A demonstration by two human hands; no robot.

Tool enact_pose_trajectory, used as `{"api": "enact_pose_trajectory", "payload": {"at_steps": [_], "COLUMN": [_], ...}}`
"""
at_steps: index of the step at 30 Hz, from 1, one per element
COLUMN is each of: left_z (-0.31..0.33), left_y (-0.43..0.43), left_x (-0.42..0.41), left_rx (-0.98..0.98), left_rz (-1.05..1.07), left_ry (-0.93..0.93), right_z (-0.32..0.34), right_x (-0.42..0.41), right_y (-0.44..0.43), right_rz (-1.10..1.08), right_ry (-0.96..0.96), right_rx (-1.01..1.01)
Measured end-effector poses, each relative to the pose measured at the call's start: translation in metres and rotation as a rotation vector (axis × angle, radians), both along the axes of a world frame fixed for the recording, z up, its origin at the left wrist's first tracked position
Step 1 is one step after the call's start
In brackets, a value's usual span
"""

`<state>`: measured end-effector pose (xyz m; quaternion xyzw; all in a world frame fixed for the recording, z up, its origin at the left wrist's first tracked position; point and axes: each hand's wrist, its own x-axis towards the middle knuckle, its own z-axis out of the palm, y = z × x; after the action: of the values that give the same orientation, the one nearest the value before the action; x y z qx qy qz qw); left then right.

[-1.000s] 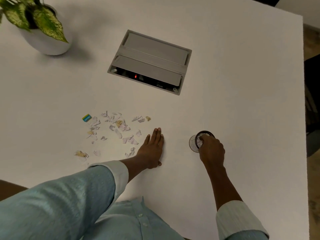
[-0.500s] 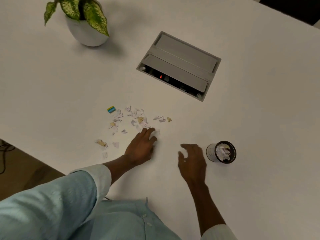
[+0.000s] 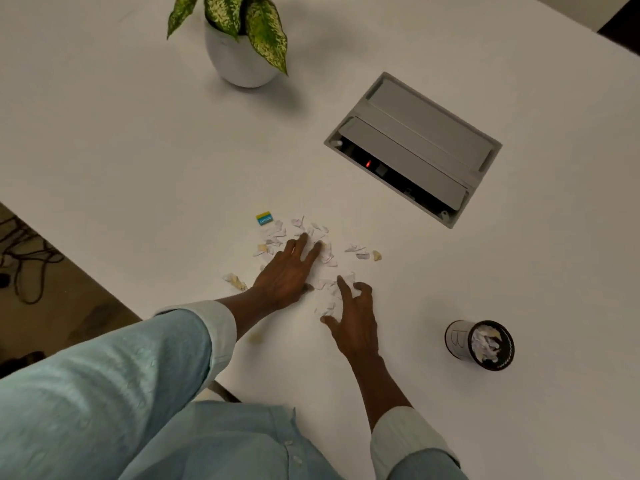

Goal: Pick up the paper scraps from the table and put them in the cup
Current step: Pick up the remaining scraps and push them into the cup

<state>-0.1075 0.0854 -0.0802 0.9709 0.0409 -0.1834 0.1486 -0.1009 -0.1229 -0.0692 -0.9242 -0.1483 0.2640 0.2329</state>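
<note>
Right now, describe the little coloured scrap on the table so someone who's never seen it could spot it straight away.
Start at the white table and find the scatter of paper scraps between the potted plant and the person's left hand. At the far left corner of that scatter, beyond the fingertips, lies a small rectangular scrap. It alone is yellow and teal; its neighbours are white or pale tan.
</note>
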Motion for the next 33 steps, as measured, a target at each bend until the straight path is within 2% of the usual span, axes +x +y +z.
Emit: {"api": "enact_pose_trajectory", "payload": {"at_steps": [6, 10, 14, 17, 20, 24, 33], "left_z": [-0.003, 0.002, 0.003, 0.004, 0.01, 0.017, 0.057], "left_y": [-0.011, -0.015, -0.016, -0.02, -0.023, -0.029, -0.116], "left_x": [0.017, 0.02, 0.018, 0.013, 0.008, 0.005, 0.019], "left_rx": [-0.023, -0.014, -0.09, -0.095, -0.171, -0.195, -0.497], "left_rz": [-0.064, -0.106, -0.183, -0.143, -0.051, -0.06, -0.004], "left_ry": [0.053, -0.011, 0.006, -0.056, -0.063, -0.118, -0.296], "right_z": [-0.004, -0.005, -0.009, -0.01, -0.009, 0.003, 0.055], "right_x": [0.015, 0.017, 0.015, 0.011, 0.008, 0.004, 0.001], "right_y": [0.02, 0.022, 0.017, 0.011, 0.0, -0.026, -0.116], "right_rz": [0.165, 0.247, 0.248, 0.197, 0.089, -0.194, -0.672], "right_ry": [-0.123, -0.199, -0.257, -0.273, -0.223, -0.17, -0.284], "right_rx": [-0.113, -0.127, -0.129, -0.104, -0.047, 0.08, 0.392]}}
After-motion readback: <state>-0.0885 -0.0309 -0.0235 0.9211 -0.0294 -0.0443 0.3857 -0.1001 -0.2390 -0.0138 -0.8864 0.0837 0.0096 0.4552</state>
